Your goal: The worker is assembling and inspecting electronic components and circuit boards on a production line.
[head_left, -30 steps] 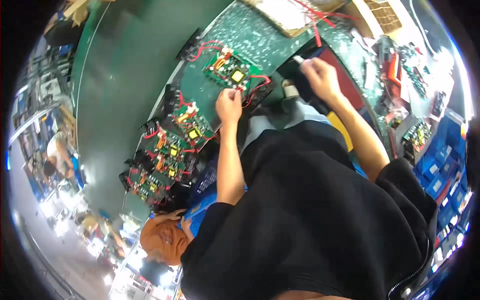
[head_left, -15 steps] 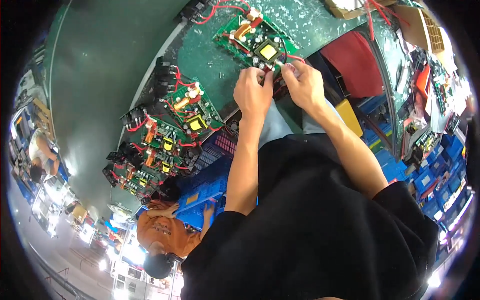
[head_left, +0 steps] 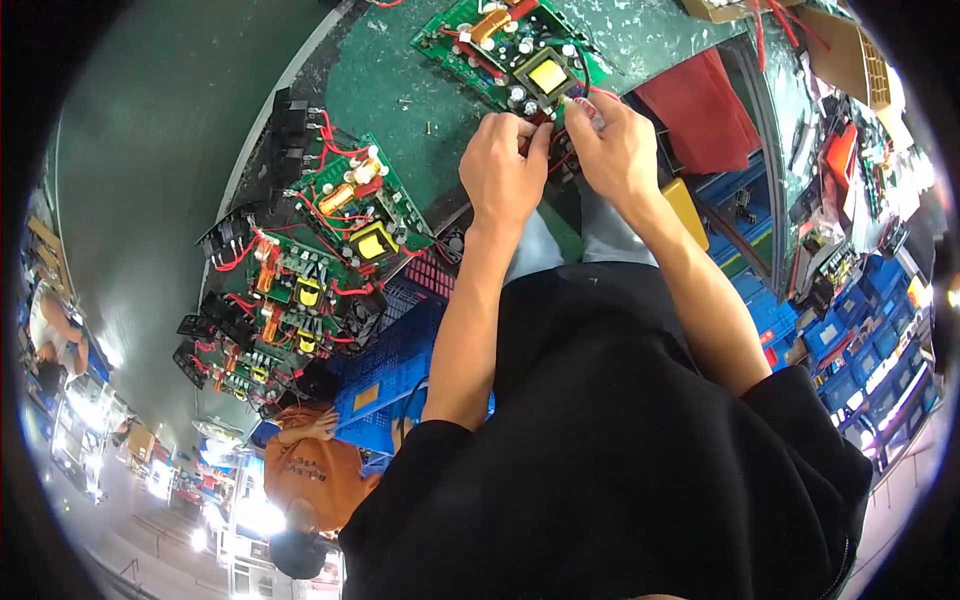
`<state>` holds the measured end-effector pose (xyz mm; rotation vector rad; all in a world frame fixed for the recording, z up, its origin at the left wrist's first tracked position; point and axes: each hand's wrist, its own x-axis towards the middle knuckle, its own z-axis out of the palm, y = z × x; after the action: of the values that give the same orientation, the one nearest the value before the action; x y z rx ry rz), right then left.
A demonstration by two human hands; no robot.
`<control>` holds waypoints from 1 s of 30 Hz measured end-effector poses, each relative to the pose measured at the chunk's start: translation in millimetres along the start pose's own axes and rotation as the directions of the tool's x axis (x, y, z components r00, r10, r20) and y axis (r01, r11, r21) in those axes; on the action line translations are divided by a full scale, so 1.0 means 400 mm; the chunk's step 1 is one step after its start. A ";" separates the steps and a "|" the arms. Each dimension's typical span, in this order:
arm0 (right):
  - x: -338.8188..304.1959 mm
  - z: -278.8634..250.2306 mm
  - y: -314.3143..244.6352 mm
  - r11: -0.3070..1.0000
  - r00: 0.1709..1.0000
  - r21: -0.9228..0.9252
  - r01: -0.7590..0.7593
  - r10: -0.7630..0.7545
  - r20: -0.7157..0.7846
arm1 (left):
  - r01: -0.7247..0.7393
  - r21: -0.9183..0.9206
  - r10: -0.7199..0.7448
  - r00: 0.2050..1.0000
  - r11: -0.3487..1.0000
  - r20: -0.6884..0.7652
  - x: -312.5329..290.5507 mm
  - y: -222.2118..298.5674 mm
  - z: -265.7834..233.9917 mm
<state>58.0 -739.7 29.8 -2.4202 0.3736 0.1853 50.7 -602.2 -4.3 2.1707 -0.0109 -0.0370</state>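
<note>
A green circuit board (head_left: pixel 450 62) lies on the worn green bench top, with a yellow-topped transformer (head_left: pixel 548 76), copper coils and capacitors on it. At its near edge my left hand (head_left: pixel 503 168) is closed, thumb and fingers pinched together; something dark red shows between them, too small to name. Just right of it my right hand (head_left: pixel 615 152) is closed by the board's near right corner. A small pale item peeks out at its fingertips beside the transformer; its kind is hidden by the fingers. A red wire runs from the board close to the right hand.
Several similar boards (head_left: pixel 372 205) with black sockets and red wires line the bench's left side. Blue crates (head_left: pixel 370 385) stand below, near a person in an orange shirt (head_left: pixel 318 470). Red cloth (head_left: pixel 700 115) hangs at right, beside a cluttered bench and a cardboard box (head_left: pixel 835 55).
The view has shifted, so the board and bench sit slightly higher and the left-side boards further left. Both hands stay closed at the board's near edge; the right has risen slightly toward the transformer.
</note>
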 end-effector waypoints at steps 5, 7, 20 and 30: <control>-0.008 -0.004 -0.007 0.998 0.998 -0.037 0.057 -0.058 -0.017 | -0.037 0.030 0.036 0.999 0.999 0.030 -0.007 -0.005 -0.001; -0.009 -0.003 -0.007 0.993 0.995 -0.069 0.096 -0.098 -0.027 | -0.038 0.034 0.037 0.999 0.999 0.027 -0.008 -0.007 0.001; -0.011 0.000 0.008 0.989 0.991 -0.053 0.136 -0.137 -0.008 | -0.073 0.051 0.074 0.997 0.996 -0.007 -0.009 -0.012 0.005; -0.054 -0.086 0.034 0.496 0.956 0.843 -0.210 0.285 0.070 | -0.056 0.035 0.056 0.998 0.998 0.001 -0.001 0.012 -0.001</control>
<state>34.5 -767.2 52.8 -1.3745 0.6713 0.0095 50.4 -604.7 -0.2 2.2038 -0.0732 -0.0042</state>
